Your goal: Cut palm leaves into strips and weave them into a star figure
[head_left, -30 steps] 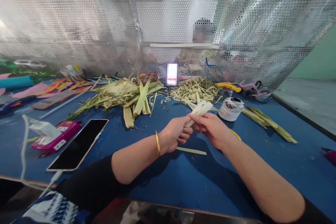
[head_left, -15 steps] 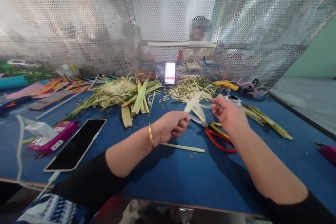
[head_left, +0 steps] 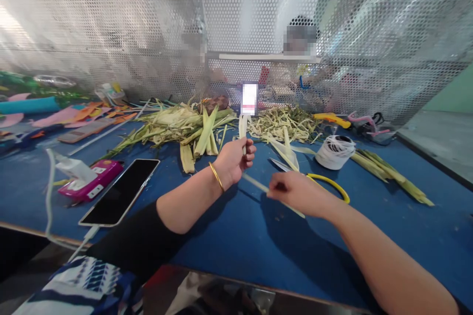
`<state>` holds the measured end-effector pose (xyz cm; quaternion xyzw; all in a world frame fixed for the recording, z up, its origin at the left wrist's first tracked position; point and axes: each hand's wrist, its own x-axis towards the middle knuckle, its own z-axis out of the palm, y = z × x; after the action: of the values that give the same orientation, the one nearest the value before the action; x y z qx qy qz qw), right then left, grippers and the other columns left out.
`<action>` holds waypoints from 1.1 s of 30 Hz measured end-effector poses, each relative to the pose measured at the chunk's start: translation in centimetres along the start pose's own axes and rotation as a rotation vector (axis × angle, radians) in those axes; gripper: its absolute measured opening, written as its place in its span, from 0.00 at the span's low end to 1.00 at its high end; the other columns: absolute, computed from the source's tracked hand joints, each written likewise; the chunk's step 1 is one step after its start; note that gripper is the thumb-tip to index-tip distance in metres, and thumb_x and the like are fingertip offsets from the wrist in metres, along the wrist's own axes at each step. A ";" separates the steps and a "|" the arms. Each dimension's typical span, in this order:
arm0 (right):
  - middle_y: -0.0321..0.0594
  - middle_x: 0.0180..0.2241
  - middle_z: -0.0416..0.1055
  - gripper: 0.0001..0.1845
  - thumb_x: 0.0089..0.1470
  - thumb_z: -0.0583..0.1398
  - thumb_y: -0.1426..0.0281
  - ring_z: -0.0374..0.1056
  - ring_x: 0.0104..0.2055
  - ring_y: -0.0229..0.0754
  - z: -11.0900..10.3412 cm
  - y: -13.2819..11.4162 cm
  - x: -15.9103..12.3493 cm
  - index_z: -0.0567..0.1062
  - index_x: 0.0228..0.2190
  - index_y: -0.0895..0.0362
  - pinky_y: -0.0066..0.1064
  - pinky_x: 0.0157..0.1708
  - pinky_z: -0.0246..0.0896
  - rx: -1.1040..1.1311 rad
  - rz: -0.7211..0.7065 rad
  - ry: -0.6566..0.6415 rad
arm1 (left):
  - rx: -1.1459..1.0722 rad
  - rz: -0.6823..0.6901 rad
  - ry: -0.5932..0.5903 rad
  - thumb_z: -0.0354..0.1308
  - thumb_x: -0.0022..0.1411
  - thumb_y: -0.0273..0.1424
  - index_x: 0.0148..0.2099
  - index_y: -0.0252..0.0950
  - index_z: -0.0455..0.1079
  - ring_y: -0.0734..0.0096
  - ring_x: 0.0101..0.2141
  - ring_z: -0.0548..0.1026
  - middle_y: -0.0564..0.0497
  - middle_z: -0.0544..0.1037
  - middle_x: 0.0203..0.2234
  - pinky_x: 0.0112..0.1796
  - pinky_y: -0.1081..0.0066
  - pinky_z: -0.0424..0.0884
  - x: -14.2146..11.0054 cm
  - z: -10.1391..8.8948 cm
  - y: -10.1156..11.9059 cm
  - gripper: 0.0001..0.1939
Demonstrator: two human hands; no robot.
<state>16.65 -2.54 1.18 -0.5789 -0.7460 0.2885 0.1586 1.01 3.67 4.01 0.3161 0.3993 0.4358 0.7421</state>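
Note:
My left hand (head_left: 234, 161), with a gold bangle at its wrist, is closed around pale strips of dried plant leaf (head_left: 243, 128) that stick up above the fingers. Lower and to the right, my right hand (head_left: 295, 191) pinches a thin pale stalk (head_left: 256, 184) just over the blue table. One end of the stalk points toward my left hand, the other pokes out below my right. Scissors (head_left: 334, 183) lie partly hidden behind my right hand. Loose pale leaf pieces (head_left: 290, 152) rest across their blades, beside a spool of white string (head_left: 335, 152).
Leaf heaps lie at the back, a bundle of long stalks (head_left: 166, 125) and a pile of shreds (head_left: 284, 125). More stalks (head_left: 395, 177) are at right. A phone (head_left: 120, 192) and magenta power strip (head_left: 99, 178) sit left. A perforated metal screen (head_left: 236, 15) stands behind.
My right hand has come down from above the scissors and now grips the thin stalk, lifted off the table. My left hand has turned its strips upright. The view has shifted slightly.

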 end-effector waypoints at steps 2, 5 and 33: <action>0.32 0.16 0.65 0.09 0.48 0.60 0.64 0.59 0.19 0.35 -1.1 0.7 0.2 0.69 0.21 0.55 0.27 0.21 0.51 0.322 0.097 0.190 | 0.048 0.120 0.059 0.41 0.66 0.25 0.29 0.34 0.60 0.84 0.12 0.59 0.58 0.63 0.14 0.15 0.81 0.55 -0.2 0.2 -0.3 0.13; 0.32 0.16 0.66 0.15 0.42 0.64 0.58 0.62 0.19 0.35 -2.0 0.9 0.4 0.67 0.21 0.56 0.27 0.20 0.55 0.812 0.107 0.414 | 0.118 0.195 0.049 0.42 0.65 0.25 0.29 0.32 0.64 0.79 0.17 0.69 0.52 0.72 0.19 0.21 0.78 0.66 -1.0 0.7 -0.8 0.13; 0.27 0.15 0.58 0.18 0.36 0.68 0.58 0.49 0.19 0.31 -0.3 0.0 0.8 0.69 0.19 0.57 0.27 0.19 0.44 0.900 0.053 0.599 | 0.421 -0.107 -0.327 0.44 0.65 0.32 0.27 0.35 0.58 0.84 0.14 0.45 0.63 0.49 0.15 0.17 0.79 0.41 -3.0 1.7 -3.0 0.13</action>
<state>16.60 -1.65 1.33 -0.5291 -0.4559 0.4057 0.5896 2.81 -0.49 3.32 0.5080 0.3723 0.2463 0.7366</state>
